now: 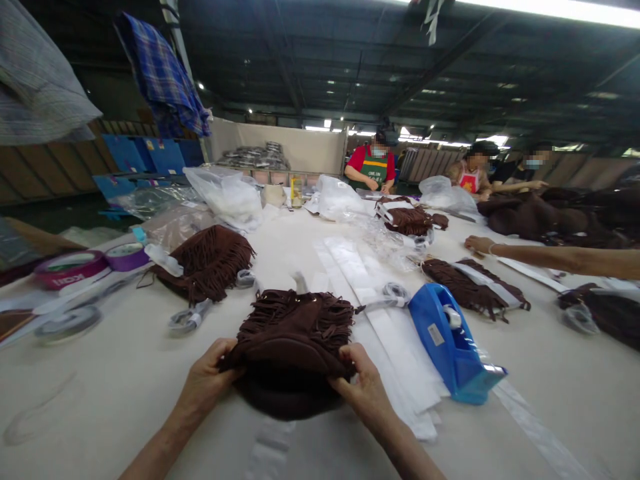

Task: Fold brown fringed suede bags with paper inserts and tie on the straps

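Note:
A dark brown fringed bag (295, 333) lies in front of me, its dark opening turned toward me. My left hand (213, 370) pinches the left edge of the bag between thumb and fingers. On the opposite edge, my right hand (363, 377) grips it the same way. The bag's fringe and small metal eyelets point away from me. Wrapped grey straps (190, 317) lie to the left of the bag, and another strap bundle (393, 293) is at its right, on white paper strips (370, 300).
A blue tape dispenser (450, 343) stands to my right. Other fringed bags (207, 260) and tape rolls (73, 270) lie on the white table (125, 400). A co-worker's arm (560, 258) reaches in from the right. People (375, 163) work across the table, near plastic bags (225, 193).

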A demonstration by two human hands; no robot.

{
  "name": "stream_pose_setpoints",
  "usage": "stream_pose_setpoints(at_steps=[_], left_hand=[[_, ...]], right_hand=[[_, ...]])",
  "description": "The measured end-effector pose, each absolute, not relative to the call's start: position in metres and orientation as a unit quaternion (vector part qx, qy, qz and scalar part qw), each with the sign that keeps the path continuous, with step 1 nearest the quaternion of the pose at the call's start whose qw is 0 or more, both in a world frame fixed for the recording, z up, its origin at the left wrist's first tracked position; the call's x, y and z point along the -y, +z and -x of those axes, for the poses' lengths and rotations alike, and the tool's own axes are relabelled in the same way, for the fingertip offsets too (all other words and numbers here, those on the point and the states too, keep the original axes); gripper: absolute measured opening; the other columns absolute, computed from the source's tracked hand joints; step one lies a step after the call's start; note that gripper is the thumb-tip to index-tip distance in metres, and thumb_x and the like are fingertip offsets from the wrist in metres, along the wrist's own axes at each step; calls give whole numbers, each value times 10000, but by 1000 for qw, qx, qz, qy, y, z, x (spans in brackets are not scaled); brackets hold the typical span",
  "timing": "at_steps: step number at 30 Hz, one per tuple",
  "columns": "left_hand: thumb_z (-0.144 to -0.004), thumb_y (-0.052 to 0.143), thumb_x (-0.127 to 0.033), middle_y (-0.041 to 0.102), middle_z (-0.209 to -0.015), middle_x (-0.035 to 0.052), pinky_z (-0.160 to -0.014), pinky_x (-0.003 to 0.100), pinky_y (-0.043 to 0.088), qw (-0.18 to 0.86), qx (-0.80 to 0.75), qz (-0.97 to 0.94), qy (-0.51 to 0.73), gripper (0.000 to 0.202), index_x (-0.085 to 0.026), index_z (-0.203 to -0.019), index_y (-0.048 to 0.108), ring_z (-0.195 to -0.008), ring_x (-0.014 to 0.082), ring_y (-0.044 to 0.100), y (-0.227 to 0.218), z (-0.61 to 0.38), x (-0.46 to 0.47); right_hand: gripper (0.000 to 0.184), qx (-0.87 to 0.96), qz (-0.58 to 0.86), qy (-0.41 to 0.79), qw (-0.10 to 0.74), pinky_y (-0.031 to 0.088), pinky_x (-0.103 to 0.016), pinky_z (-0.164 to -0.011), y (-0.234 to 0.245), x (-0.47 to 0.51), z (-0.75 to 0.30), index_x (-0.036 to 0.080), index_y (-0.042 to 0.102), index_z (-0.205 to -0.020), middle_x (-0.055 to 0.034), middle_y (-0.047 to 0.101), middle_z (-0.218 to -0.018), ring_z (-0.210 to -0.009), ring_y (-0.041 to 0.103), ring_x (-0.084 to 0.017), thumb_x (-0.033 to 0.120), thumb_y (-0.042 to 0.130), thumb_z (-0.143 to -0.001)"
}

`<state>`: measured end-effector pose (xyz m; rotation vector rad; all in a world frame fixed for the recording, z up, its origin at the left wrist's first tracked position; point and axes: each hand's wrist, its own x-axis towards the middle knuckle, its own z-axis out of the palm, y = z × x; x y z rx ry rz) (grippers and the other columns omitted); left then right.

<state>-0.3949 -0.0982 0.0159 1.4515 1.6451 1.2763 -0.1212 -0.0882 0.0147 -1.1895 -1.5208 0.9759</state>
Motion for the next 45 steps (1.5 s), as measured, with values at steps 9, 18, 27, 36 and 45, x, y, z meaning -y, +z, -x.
stream_pose_setpoints(at_steps=[9,18,27,36,45], left_hand=[[-554,538,-280,461,-527,-68,-492,189,357,262,-608,-641,388,93,-194,-572,509,-523,110,431,26,391,98],[-674,497,-268,626,-744,4,-639,229,463,204,-558,-693,408,162,-189,-773,598,-688,147,577,2,396,98],[-702,427,-137,504,-605,-25,-543,202,403,95,-520,-754,389,129,-197,-595,466,-592,125,491,-3,400,101],[-828,504,-221,547,-1132,120,-915,418,324,-159,-431,-845,272,406,-125,-1218,442,-1075,274,435,55,364,115],[-858,290,-38,467,-630,15,-574,291,307,-136,-328,-889,289,264,-146,-792,522,-617,167,374,38,332,89]], right_hand=[[138,679,458,328,471,266,-215,-520,4,80,115,207,338,-624,40,357,-627,-593,332,-114,105,431,-628],[193,719,431,284,466,255,-236,-562,-17,81,111,204,283,-619,14,349,-671,-647,346,-132,51,301,-503],[241,758,422,212,450,310,-226,-611,-21,84,112,196,368,-645,-8,401,-750,-720,399,-144,-2,313,-518],[250,768,427,161,450,325,-226,-601,-25,86,115,193,381,-644,-12,416,-746,-710,409,-145,-32,326,-552],[253,755,429,176,463,314,-229,-582,-24,89,117,197,373,-634,-3,397,-721,-691,400,-145,-11,312,-503]])
